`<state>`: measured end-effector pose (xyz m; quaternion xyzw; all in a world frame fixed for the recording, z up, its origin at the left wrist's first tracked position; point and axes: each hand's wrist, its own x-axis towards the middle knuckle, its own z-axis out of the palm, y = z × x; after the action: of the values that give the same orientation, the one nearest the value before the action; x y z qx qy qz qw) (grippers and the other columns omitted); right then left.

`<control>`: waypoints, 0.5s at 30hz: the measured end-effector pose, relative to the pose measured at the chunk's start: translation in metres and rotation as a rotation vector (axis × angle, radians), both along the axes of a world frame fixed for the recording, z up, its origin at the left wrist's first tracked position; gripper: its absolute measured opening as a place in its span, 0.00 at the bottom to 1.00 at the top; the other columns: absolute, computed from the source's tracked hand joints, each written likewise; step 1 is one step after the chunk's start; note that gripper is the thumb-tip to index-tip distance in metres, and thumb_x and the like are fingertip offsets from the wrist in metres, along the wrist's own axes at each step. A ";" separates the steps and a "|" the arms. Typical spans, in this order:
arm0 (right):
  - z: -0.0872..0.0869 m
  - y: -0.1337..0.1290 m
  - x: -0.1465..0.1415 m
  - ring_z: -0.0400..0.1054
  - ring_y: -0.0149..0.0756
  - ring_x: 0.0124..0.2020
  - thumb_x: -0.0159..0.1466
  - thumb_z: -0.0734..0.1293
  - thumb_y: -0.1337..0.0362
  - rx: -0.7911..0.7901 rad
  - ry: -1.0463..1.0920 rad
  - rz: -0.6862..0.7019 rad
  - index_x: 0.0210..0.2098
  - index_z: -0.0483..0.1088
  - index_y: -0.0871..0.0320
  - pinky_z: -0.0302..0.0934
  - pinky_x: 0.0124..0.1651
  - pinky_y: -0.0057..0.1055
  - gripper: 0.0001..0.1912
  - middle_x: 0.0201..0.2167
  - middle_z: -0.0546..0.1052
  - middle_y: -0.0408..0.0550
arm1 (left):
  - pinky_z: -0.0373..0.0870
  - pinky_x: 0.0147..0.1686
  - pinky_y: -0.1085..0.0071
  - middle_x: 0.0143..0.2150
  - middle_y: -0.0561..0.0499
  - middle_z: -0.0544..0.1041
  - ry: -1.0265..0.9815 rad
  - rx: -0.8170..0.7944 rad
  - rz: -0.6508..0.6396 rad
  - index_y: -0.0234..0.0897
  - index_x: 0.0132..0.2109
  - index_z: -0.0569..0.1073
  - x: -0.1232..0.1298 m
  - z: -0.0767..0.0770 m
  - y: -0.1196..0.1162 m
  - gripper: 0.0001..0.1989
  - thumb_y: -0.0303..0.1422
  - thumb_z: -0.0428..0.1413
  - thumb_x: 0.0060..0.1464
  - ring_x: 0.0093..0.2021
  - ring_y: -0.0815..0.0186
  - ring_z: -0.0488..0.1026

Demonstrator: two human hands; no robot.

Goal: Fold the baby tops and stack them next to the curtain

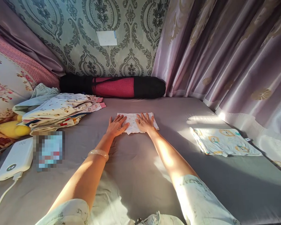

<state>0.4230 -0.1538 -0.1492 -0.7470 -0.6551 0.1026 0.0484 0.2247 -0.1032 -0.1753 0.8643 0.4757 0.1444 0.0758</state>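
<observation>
A small folded white cloth garment (131, 123) with a faint print lies flat on the grey bed sheet (140, 162). My left hand (117, 125) rests palm down on its left edge, fingers spread. Over its right half lies my right hand (145, 122), also flat with the fingers apart. Both hands press on the cloth and grip nothing. Part of the cloth is hidden beneath them. On the right side of the bed sits another folded white garment (224, 142) with orange lion prints, apart from both hands.
Loosely stacked clothes (61, 106) lie at the left by a floral pillow (7, 84) and a yellow plush thing (12, 129). A white power bank (15, 159) with a cable is near left, beside a blurred item (50, 150). A black and pink roll (114, 87) lies along the wall; curtains (213, 53) hang right.
</observation>
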 end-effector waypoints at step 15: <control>-0.011 -0.011 0.041 0.35 0.44 0.74 0.73 0.42 0.53 0.019 -0.028 -0.074 0.73 0.47 0.60 0.34 0.71 0.57 0.33 0.74 0.45 0.51 | 0.35 0.68 0.39 0.75 0.51 0.47 0.201 -0.114 0.023 0.44 0.73 0.52 0.001 0.005 0.001 0.33 0.50 0.33 0.67 0.75 0.56 0.41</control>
<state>0.4640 -0.1644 -0.1598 -0.7717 -0.6284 0.0838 0.0502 0.2262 -0.1018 -0.1703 0.8633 0.4981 0.0306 0.0750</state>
